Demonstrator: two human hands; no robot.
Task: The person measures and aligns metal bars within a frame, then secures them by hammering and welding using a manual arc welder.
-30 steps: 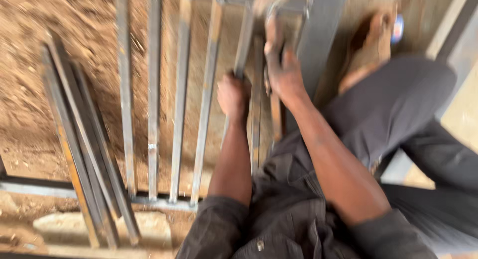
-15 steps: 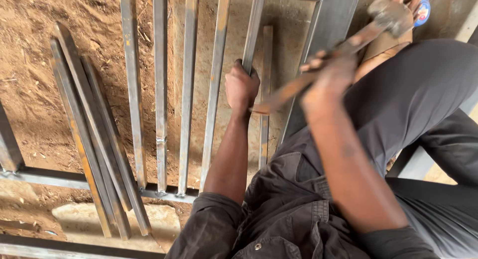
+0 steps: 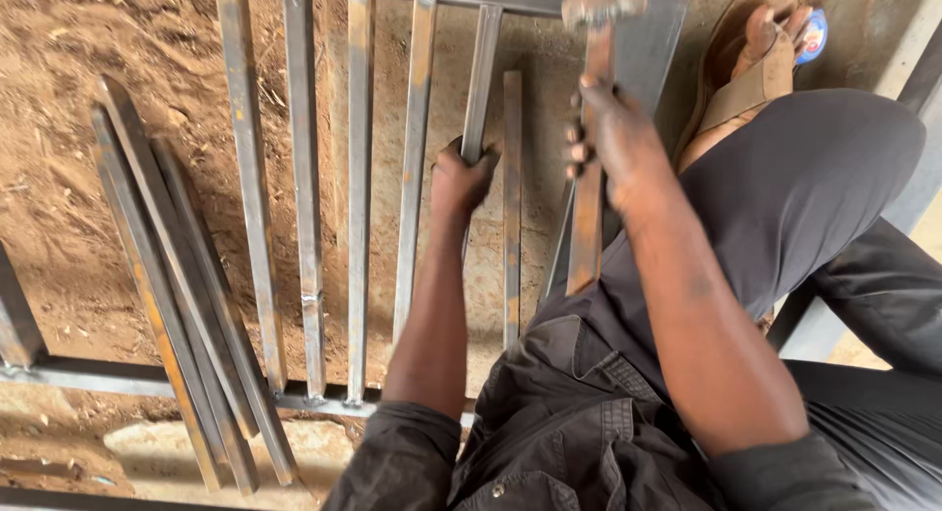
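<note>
Since half a second ago my right hand [image 3: 613, 143] swung the rusty wooden-handled hammer [image 3: 592, 128] upright, fingers wrapped round it; left hand [image 3: 461, 177] grips the thin grey steel bar [image 3: 479, 84], probably steadying it.

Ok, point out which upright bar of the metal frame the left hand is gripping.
The left hand grips the fifth bar from the left, the last one joined to the top rail. The other four stand untouched, and a shorter loose bar lies just right of it.
</note>
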